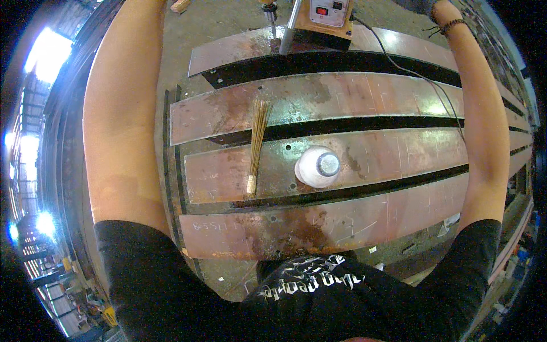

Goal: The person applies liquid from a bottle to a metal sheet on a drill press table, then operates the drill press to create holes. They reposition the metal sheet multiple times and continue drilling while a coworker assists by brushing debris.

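My left forearm (128,114) reaches up along the left side and runs out at the top edge, its hand out of view. My right arm, with a dark beaded bracelet at the wrist, stretches to the top right. Only part of my right hand (420,4), in a dark glove, shows at the top edge; its fingers are cut off. Between the arms, a magnetic drill (323,17) with a red switch stands on the farthest steel beam (228,50), its bit (273,29) pointing down at the metal.
Several parallel steel beams (399,151) lie across the view, with dark gaps between. A thin-bristled brush (259,137) and a white bottle (314,168) rest on the nearer ones. Drilled holes and wet stains mark the steel. A black cable (393,61) trails right from the drill.
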